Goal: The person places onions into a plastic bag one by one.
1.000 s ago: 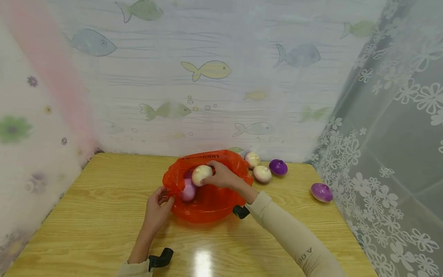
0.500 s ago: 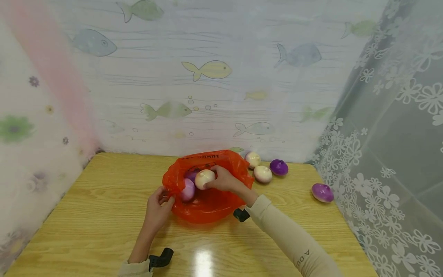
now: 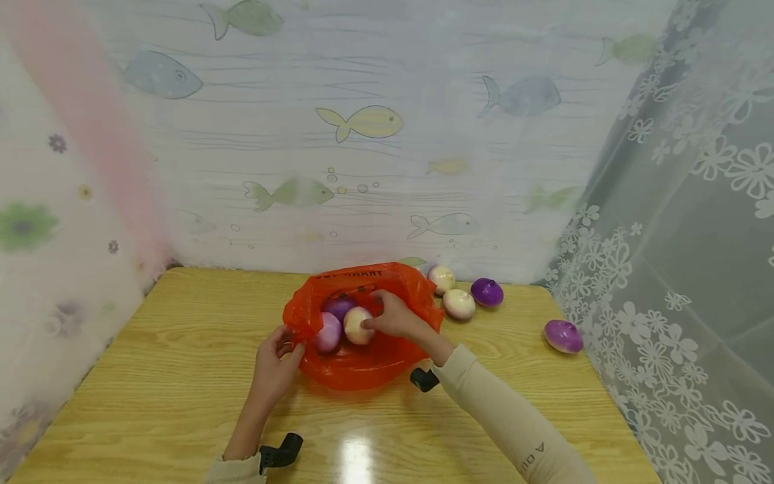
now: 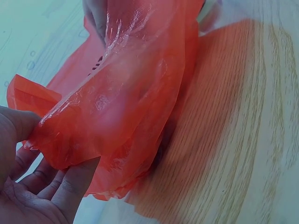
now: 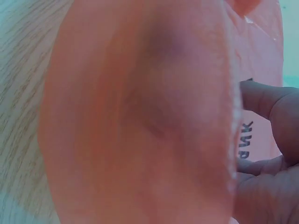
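One pale onion (image 3: 355, 327) sits inside the red bag (image 3: 363, 371), nearer the right hand (image 3: 398, 318) at its right, whose grip I can't tell; the left hand (image 3: 275, 366) pinches its left rim.

1. Bag (image 3: 357, 376): bright orange-red, printed with black lettering.
2. Inside it, the front onion (image 3: 357, 327) is creamy white with a pinkish tinge; the left onion (image 3: 329, 334), pale pinkish purple; the rear onion (image 3: 339, 308), dark purple.
3. Paired onions (image 3: 459, 305) beside the bag: cream, shading to purple.
4. Nearby single onion (image 3: 487, 293): deep purple.
5. Far-right onion (image 3: 564, 337): lighter purple.
6. Table (image 3: 181, 376): yellowish wood, streaky grain.
7. Back curtain (image 3: 272, 148): whitish, thin lines, fish in pale blue, green and yellow.
8. Left curtain (image 3: 36, 168): white, pink band, green and purple flowers.
9. Right curtain (image 3: 683, 269): grey, white flowers.
10. Sleeves (image 3: 514, 417): cream, dark letters on the right one.
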`<state>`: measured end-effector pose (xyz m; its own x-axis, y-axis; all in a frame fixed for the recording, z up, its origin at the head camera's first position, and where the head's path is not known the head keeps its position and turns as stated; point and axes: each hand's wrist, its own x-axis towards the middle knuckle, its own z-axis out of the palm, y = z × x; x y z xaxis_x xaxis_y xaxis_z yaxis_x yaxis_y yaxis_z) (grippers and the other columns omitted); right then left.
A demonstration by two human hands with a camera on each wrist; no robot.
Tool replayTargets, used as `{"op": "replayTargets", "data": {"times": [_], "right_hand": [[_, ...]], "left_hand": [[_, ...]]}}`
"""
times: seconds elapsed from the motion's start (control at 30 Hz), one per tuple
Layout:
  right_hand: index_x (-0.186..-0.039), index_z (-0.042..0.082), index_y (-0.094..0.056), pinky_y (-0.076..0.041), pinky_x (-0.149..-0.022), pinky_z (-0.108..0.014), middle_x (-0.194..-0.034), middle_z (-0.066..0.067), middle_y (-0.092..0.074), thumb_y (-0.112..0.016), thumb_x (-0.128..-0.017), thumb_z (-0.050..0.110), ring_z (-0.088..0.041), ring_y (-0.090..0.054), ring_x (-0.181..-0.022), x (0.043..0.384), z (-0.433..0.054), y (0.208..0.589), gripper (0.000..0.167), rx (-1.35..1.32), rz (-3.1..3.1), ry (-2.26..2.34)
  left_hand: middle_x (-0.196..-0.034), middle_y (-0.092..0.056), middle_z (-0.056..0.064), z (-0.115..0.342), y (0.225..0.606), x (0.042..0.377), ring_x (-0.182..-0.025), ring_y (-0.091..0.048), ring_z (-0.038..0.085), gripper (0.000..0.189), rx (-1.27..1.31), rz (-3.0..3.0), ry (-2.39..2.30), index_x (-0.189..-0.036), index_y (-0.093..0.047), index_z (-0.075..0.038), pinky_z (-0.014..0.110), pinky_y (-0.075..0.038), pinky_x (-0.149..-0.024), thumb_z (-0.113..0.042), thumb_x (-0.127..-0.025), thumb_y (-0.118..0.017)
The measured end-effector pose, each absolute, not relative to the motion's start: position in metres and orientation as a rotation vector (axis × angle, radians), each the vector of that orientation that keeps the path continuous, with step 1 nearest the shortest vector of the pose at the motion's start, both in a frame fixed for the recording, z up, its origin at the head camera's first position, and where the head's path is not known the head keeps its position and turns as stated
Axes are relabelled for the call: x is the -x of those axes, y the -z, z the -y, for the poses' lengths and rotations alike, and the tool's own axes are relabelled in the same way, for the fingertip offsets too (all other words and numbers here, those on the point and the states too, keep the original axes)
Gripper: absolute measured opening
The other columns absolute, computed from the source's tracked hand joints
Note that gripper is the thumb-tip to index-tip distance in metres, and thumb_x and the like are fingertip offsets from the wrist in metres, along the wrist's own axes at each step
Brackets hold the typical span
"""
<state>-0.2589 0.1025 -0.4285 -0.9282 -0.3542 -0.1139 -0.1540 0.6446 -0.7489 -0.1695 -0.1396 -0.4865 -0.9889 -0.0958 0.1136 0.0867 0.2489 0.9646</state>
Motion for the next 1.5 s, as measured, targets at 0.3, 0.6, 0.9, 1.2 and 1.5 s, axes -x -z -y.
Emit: {"op": "replayTargets", "data": {"times": [0.3, 0.6, 0.9, 1.2, 1.5], "right_hand": [[-0.143, -0.007, -0.046, -0.045, -0.109, -0.050, -0.143, -0.023, -0.054, -0.076, -0.090, 0.017, -0.038, -0.053, -0.129, 0.251, -0.108, 0.417, 0.065, 0.507, -2.622, 1.222], [-0.147, 0.002, -0.049, -0.056, -0.097, -0.043, -0.143, -0.012, -0.057, -0.073, -0.094, 0.020, -0.033, -0.060, -0.125, 0.225, -0.120, 0.387, 0.060, 0.612, -2.434, 1.470], [-0.143, 0.006, -0.053, -0.055, -0.099, -0.034, -0.136, -0.015, -0.059, -0.066, -0.099, 0.013, -0.033, -0.060, -0.124, 0.192, -0.154, 0.365, 0.047, 0.638, -2.247, 1.914], [-0.132, -0.001, -0.057, -0.059, -0.087, -0.028, -0.118, -0.008, -0.067, -0.061, -0.100, 0.002, -0.015, -0.069, -0.103, 0.185, -0.205, 0.402, 0.033, 0.534, -2.205, 2.370], [-0.135, -0.008, -0.051, -0.059, -0.084, -0.024, -0.110, 0.004, -0.068, -0.059, -0.102, 0.007, -0.009, -0.068, -0.096, 0.171, -0.261, 0.460, 0.037, 0.113, -2.302, 2.389]], "left_hand": [[-0.130, -0.063, 0.021, 0.139, 0.487, 0.171, -0.117, -0.059, 0.030, 0.038, -0.007, 2.352, 1.836, -0.137, -0.056, 0.002, 0.006, -0.044, -0.089, -0.003, -0.100, -0.059], [-0.130, -0.062, 0.022, 0.139, 0.487, 0.171, -0.117, -0.059, 0.032, 0.038, -0.017, 2.343, 1.854, -0.137, -0.055, 0.003, 0.006, -0.045, -0.089, -0.001, -0.099, -0.058], [-0.132, -0.061, 0.021, 0.140, 0.485, 0.170, -0.119, -0.058, 0.031, 0.039, -0.016, 2.345, 1.845, -0.138, -0.055, 0.002, 0.005, -0.044, -0.089, -0.003, -0.100, -0.058], [-0.130, -0.063, 0.021, 0.140, 0.487, 0.171, -0.116, -0.060, 0.030, 0.038, -0.037, 2.357, 1.815, -0.137, -0.055, 0.002, 0.006, -0.045, -0.089, -0.002, -0.100, -0.057], [-0.132, -0.062, 0.020, 0.141, 0.488, 0.172, -0.118, -0.058, 0.030, 0.039, -0.036, 2.363, 1.831, -0.139, -0.054, 0.001, 0.005, -0.044, -0.089, -0.003, -0.100, -0.057]]}}
